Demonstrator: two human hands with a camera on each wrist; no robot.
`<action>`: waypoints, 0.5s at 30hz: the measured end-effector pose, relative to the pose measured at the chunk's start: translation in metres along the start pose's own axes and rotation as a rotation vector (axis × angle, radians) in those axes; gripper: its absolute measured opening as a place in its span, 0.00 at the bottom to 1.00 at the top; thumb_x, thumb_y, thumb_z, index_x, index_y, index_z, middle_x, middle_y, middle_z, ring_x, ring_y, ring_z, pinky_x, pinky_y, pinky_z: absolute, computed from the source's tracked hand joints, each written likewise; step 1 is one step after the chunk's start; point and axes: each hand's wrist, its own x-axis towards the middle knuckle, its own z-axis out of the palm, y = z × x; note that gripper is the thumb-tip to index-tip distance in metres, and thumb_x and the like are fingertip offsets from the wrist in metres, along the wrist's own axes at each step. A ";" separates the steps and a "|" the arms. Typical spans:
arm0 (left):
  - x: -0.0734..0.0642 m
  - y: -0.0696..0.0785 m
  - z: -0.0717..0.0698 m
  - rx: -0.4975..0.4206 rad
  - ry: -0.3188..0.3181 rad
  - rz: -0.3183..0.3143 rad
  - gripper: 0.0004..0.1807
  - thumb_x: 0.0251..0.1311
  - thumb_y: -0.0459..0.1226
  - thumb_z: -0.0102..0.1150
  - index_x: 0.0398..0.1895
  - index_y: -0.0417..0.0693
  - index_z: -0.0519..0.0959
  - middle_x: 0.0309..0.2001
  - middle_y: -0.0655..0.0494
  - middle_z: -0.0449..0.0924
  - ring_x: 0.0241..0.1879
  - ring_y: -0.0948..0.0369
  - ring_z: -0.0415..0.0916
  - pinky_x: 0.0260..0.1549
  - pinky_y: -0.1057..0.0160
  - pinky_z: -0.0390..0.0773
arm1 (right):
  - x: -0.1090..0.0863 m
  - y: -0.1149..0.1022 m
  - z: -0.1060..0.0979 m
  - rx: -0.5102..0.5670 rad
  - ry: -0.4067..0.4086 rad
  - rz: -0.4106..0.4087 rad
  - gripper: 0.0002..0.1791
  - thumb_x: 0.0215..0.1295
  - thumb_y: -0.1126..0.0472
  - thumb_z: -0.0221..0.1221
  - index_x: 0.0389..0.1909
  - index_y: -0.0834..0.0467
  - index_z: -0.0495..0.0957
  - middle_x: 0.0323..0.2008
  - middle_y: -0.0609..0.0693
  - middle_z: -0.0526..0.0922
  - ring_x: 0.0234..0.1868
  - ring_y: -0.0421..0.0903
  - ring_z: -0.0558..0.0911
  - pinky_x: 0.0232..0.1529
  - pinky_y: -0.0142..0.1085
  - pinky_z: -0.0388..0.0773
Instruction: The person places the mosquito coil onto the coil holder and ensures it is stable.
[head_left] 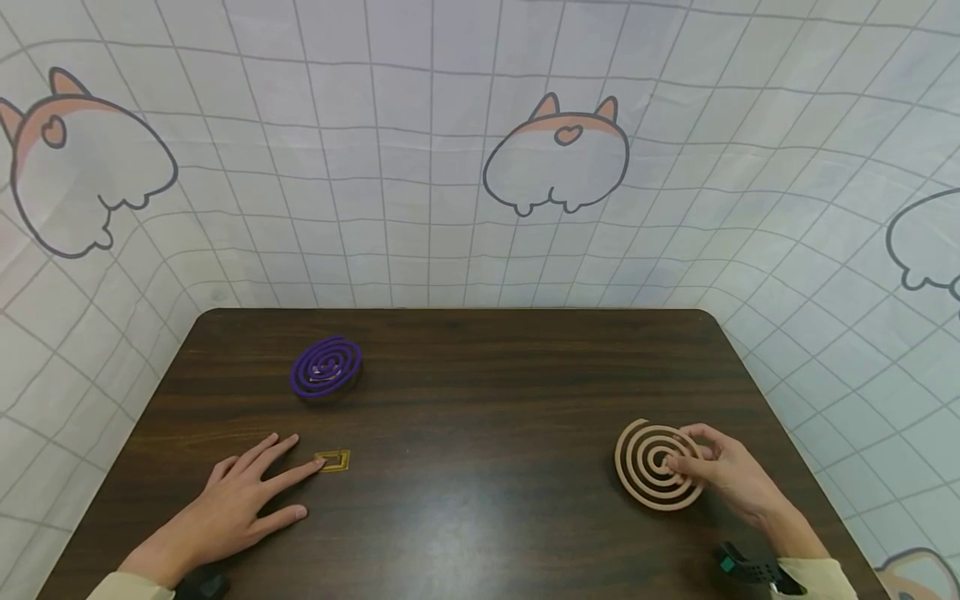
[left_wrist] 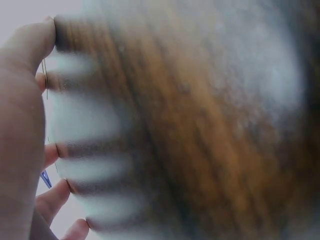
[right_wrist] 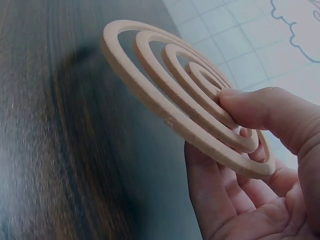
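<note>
A tan mosquito coil (head_left: pixel 663 506) is in my right hand (head_left: pixel 738 482), which pinches it near the centre. In the right wrist view the thumb presses its upper face and the other fingers lie beneath, with the coil tilted above the table. My left hand (head_left: pixel 240 504) rests on the table at the left, fingers spread. Its index fingertip touches a small gold rectangular frame (head_left: pixel 346 460) lying flat. Behind that hand is a purple mosquito coil (head_left: pixel 326 367), with something small and pale at its middle. Only a blue-purple sliver (left_wrist: pixel 46 178) shows in the left wrist view.
The dark wood-grain table (head_left: pixel 480 392) has rounded far corners. A white grid-patterned curtain (head_left: pixel 405 167) with cartoon animal prints surrounds it at the back and sides. A dark band with a small green part (head_left: pixel 738 563) is on the right wrist.
</note>
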 end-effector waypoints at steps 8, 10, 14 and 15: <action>0.000 0.000 -0.001 -0.006 -0.010 -0.006 0.31 0.66 0.64 0.59 0.73 0.83 0.69 0.77 0.48 0.65 0.75 0.39 0.63 0.55 0.27 0.68 | 0.003 -0.005 0.007 0.046 -0.027 -0.024 0.21 0.73 0.62 0.63 0.60 0.57 0.67 0.36 0.44 0.88 0.37 0.39 0.87 0.39 0.35 0.85; 0.000 -0.001 -0.001 -0.006 -0.013 -0.007 0.31 0.67 0.64 0.58 0.73 0.83 0.69 0.77 0.48 0.65 0.75 0.39 0.62 0.55 0.27 0.68 | 0.003 -0.005 0.008 0.062 -0.033 -0.037 0.19 0.73 0.63 0.63 0.58 0.56 0.68 0.36 0.44 0.88 0.36 0.40 0.87 0.39 0.35 0.85; 0.000 -0.001 -0.002 -0.008 -0.014 -0.004 0.31 0.67 0.64 0.58 0.73 0.83 0.68 0.77 0.48 0.65 0.75 0.39 0.62 0.55 0.27 0.67 | 0.004 -0.006 0.011 0.080 -0.035 -0.047 0.17 0.73 0.63 0.63 0.57 0.53 0.69 0.36 0.44 0.88 0.36 0.40 0.87 0.38 0.35 0.84; 0.000 -0.001 -0.002 -0.008 -0.011 -0.003 0.31 0.67 0.63 0.59 0.73 0.83 0.69 0.77 0.48 0.65 0.75 0.39 0.61 0.55 0.28 0.67 | 0.005 -0.007 0.013 0.084 -0.033 -0.048 0.17 0.72 0.63 0.63 0.56 0.53 0.69 0.36 0.44 0.88 0.36 0.40 0.87 0.38 0.35 0.84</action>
